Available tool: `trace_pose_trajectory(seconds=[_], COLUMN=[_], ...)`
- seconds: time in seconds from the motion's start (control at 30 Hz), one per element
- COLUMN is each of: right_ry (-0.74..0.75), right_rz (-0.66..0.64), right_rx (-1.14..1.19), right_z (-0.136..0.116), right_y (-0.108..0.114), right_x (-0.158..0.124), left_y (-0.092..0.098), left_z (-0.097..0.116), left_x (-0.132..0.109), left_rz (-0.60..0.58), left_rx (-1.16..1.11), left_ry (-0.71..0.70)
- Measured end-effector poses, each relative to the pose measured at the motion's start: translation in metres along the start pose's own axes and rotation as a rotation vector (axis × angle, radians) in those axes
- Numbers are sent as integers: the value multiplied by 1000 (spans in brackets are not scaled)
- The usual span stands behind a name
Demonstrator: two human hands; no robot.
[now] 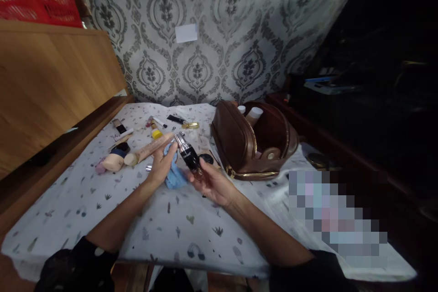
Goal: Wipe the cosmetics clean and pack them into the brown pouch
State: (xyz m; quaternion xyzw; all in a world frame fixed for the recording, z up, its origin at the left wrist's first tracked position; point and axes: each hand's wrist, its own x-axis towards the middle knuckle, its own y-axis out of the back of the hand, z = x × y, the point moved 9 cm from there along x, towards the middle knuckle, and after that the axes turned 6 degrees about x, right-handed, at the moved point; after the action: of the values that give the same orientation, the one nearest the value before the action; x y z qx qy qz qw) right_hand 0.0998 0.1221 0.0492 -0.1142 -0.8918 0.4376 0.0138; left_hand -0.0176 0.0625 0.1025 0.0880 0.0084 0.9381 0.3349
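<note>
- Fingers (201, 181) of the right hand (215, 186) are curled closed around the base of a dark glass bottle (187, 153) with a silver pump top. The bottle tilts towards 11 o'clock above the table.
- Left hand (160, 165) grips a crumpled blue cloth (174, 176), its fingertips pressed to the bottle's neck.
- Judged from this, the step is wiping the bottle down. More wiping calls for a firm right-hand hold while the cloth works around the glass.
- At 2 o'clock of the hands stands a brown leather toiletry bag (236, 142), unzipped, with white-capped bottles (255, 113) inside.
- At 10 o'clock lie a long peach tube (151, 148) and a beige make-up sponge (112, 162), on a white printed tablecloth (171, 230).
</note>
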Motion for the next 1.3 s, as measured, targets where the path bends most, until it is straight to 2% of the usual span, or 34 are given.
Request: trace_pose_trajectory(seconds=[0.17,0.37,0.5,0.63,0.77,0.83,1.0,1.1,1.17,1.3], right_ry=[-24,-63,-14,96,173,219,388,511,533,539], right_rz=[-39,-20,30,111,158,182,251,309,321,294], right_rx=[-17,-57,-31,-13,-177,-322,-698,-680,-596,-536], right_z=[2,12,8,-3,-12,-18,-40,-55,-60,-63], right_y=[0,0,8,18,18,16,12,13,13,6], right_x=[1,0,2,4,3,0,-10,-17,-19,-21], left_y=[1,-31,-40,-50,-62,-57,-22,-10,-14,-33], left_z=[-11,-14,-15,-20,-24,-23,-14,-3,8,15], left_x=[0,-12,-19,-27,-34,-30,-12,-9,-12,-22], left_rz=[15,-244,-311,-394,-493,-442,-192,-113,-136,-287], left_rx=[-122,-295,-301,-258,-262,-243,-64,48,106,251], left_ry=[83,159,146,98,136,121,20,-34,-110,-212])
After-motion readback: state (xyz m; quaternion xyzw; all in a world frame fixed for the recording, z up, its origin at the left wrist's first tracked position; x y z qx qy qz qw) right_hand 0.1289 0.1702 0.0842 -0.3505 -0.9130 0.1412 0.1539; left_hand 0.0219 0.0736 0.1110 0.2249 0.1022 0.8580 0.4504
